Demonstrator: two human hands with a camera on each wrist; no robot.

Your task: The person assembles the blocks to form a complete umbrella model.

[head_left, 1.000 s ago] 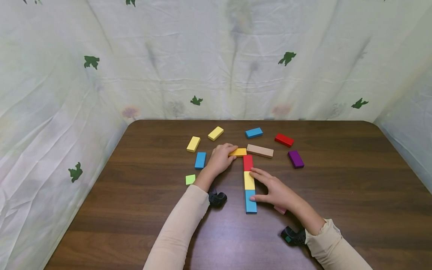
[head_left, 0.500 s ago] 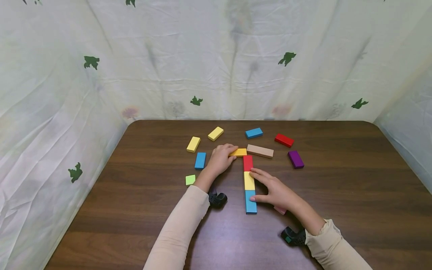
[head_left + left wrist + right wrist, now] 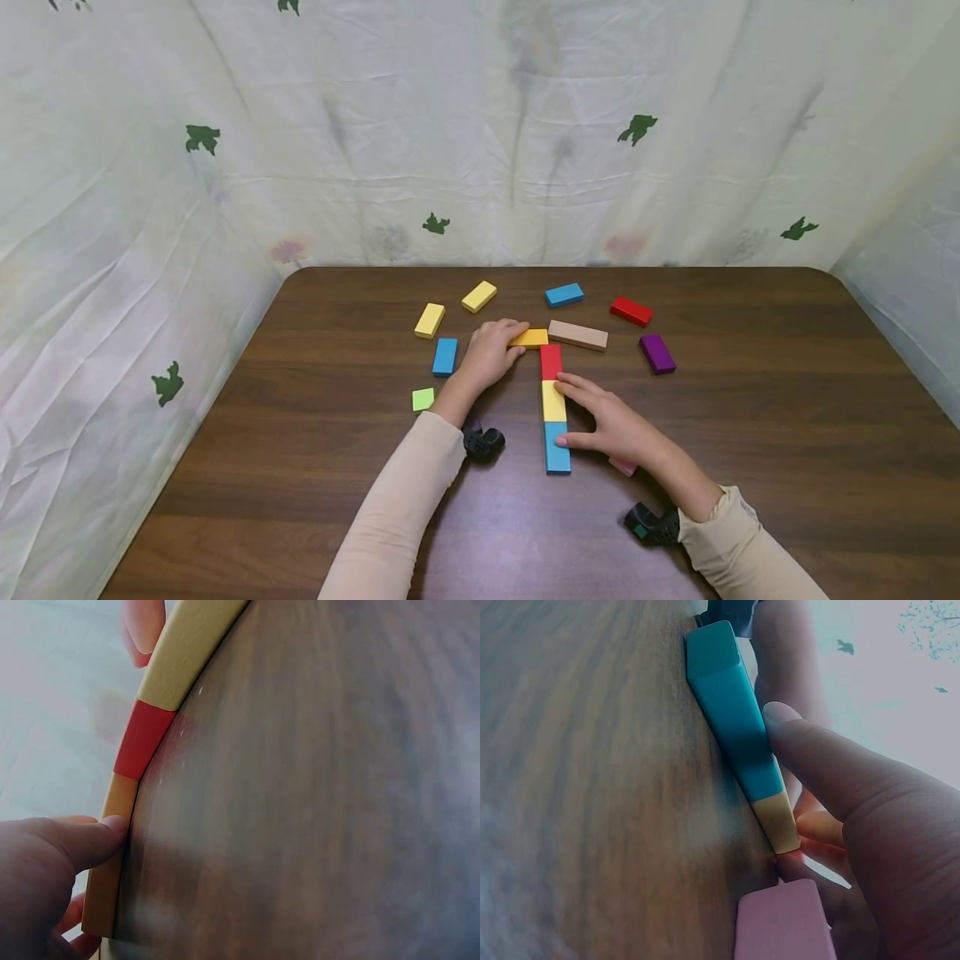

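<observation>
In the head view a column of blocks lies flat on the table: a red block [image 3: 551, 362], a yellow block [image 3: 554, 402] and a blue block [image 3: 557, 454], set end to end. An orange block [image 3: 534, 338] lies crosswise at the column's far end. My left hand [image 3: 489, 353] pinches that orange block, its thumb [image 3: 101, 838] on the near face in the left wrist view. My right hand [image 3: 613, 422] rests with spread fingers along the column's right side, thumb on the blue block, fingertips at the yellow one. A pink block [image 3: 784, 922] lies under the right hand, mostly hidden from above.
A tan plank [image 3: 578, 336] adjoins the orange block's right end. Loose around lie a purple block [image 3: 657, 354], a red block [image 3: 632, 312], blue blocks [image 3: 564, 295], yellow blocks [image 3: 479, 297] and a lime green block [image 3: 423, 399]. Patterned cloth [image 3: 480, 133] hangs behind the table.
</observation>
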